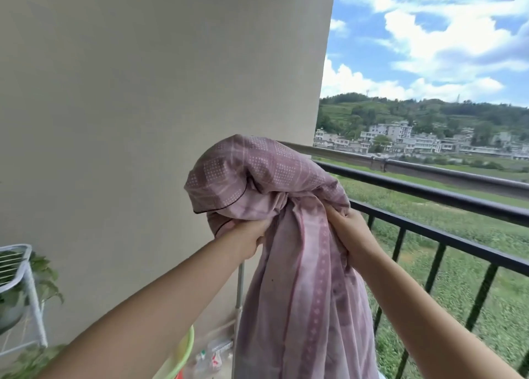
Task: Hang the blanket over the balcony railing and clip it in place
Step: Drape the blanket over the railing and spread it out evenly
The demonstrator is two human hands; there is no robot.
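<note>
A pink patterned blanket (289, 235) is bunched up in front of me, its top bulging at railing height and the rest hanging down toward the floor. My left hand (247, 237) grips its left fold from below. My right hand (347, 229) clutches the gathered cloth on the right. The black balcony railing (446, 198) runs from behind the blanket toward the right. A silver pole (343, 153) runs just outside it. The blanket's top covers the railing's left end; I cannot tell whether it rests on it. No clip is visible.
A beige wall (157, 106) fills the left. A white wire rack (20, 287) with a potted plant stands at lower left. A green basin (179, 358) and plastic items lie on the floor below. A thin metal post (239, 298) stands beside the blanket.
</note>
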